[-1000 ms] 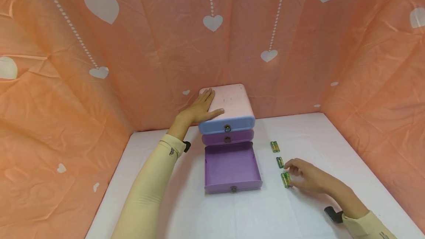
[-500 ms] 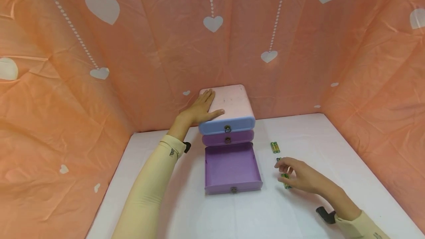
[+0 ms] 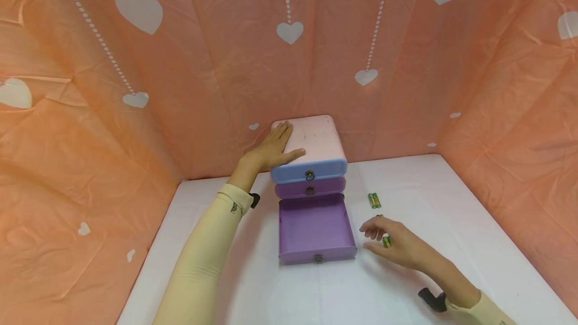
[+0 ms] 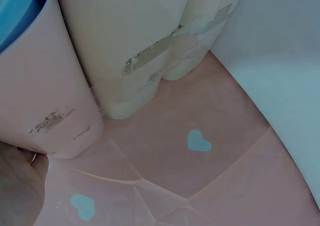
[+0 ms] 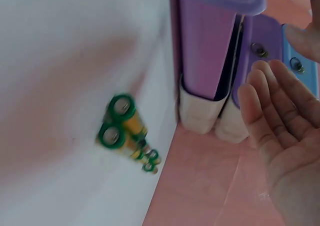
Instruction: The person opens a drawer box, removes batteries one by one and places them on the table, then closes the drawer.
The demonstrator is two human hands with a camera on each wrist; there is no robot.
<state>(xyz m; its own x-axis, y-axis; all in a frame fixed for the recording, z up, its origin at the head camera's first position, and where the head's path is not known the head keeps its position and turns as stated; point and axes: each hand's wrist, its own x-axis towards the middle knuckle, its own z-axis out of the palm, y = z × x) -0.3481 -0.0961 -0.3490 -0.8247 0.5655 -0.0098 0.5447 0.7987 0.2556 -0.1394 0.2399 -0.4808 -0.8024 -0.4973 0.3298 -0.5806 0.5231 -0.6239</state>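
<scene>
My left hand (image 3: 270, 147) rests with spread fingers on the pink top of a small stacked drawer unit (image 3: 318, 137). Its lowest purple drawer (image 3: 318, 255) is pulled out, with nothing seen inside. Between that drawer and the batteries, my right hand (image 3: 399, 244) hovers with relaxed fingers and holds nothing; the right wrist view shows its bare palm (image 5: 295, 161). Green and yellow batteries lie in pairs on the table: the far pair (image 3: 375, 200) is in full view, while my right hand partly covers the middle pair (image 3: 380, 215) and near pair (image 3: 386, 241).
A white cloth covers the table (image 3: 325, 295). Orange-pink sheets with white hearts (image 3: 289, 89) enclose the back and sides, and the unit stands close to the back one. The upper blue drawer (image 3: 293, 171) and middle purple drawer (image 3: 289, 189) are pushed in.
My right hand has moved left, from beside the batteries toward the pulled-out drawer, now covering more of the middle and near pairs. My left hand has stayed in place.
</scene>
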